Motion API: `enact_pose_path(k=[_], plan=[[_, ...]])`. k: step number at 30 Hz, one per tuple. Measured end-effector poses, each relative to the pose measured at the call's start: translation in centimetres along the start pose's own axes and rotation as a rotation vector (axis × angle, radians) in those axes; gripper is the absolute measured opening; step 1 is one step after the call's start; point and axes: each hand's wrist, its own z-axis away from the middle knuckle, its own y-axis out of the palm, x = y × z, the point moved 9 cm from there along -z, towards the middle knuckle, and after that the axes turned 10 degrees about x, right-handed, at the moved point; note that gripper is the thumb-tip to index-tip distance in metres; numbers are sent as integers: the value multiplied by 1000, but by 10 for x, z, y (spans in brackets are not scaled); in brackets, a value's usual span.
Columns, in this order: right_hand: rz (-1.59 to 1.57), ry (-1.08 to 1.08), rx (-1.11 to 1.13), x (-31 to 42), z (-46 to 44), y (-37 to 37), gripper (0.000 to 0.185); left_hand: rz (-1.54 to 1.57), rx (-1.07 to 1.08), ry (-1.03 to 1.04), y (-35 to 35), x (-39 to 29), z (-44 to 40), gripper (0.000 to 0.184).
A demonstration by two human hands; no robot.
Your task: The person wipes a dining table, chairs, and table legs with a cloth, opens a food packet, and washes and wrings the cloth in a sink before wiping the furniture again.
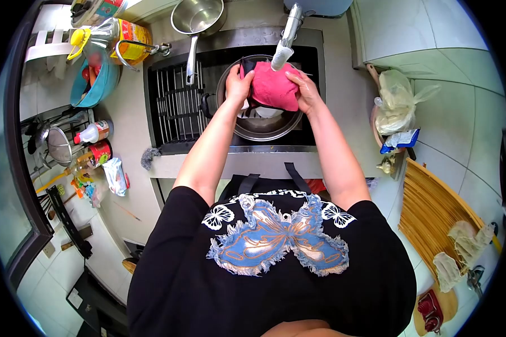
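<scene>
Pink cloth [275, 89], gripped at both sides by the fingers of left hand [239, 84] and right hand [306, 92] — best held low over basin [267, 135].

In front of me, a black sink [264, 149] carries a steel basin [264, 135] and a wire rack [174, 106]. On the pale countertop [130, 121] around it, a saucepan [199, 19] sits beyond, a turquoise basket [102, 92] to my left.

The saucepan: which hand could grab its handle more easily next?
Probably the left hand: the saucepan handle ends on that side, close by. The right hand is farther away, across the pink cloth. Both hands hold the cloth, so the left would need to let go first.
</scene>
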Motion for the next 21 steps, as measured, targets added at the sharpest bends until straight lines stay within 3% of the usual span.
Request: enact_pose_path(k=[1,4,5,8,11,13,14,15,17,21], plan=[[-101,-65,78,3,1,11,38,-54,-34,-37,-4,3,8,44],[-208,-96,37,-8,7,22,36,-188,32,184,9,-32,36,54],[-299,-92,21,-12,6,25,36,13,204,272,26,-30,34,63],[-378,-121,107,-18,3,45,42,213,375,163,62,-42,58,68],[-464,-116,186,-22,5,51,48,-151,152,385,49,-83,75,66],[-86,-201,188,-5,5,47,56,-44,503,0,58,-49,60,66],[-50,-220,158,2,4,42,61,-39,555,143,55,-56,52,63],[-15,-240,128,9,2,35,67,-164,509,294,46,-41,37,55],[3,-157,73,7,8,17,70,81,585,40,38,-57,50,48],[242,-73,57,31,11,2,57,-17,335,-20,16,-45,21,34]])
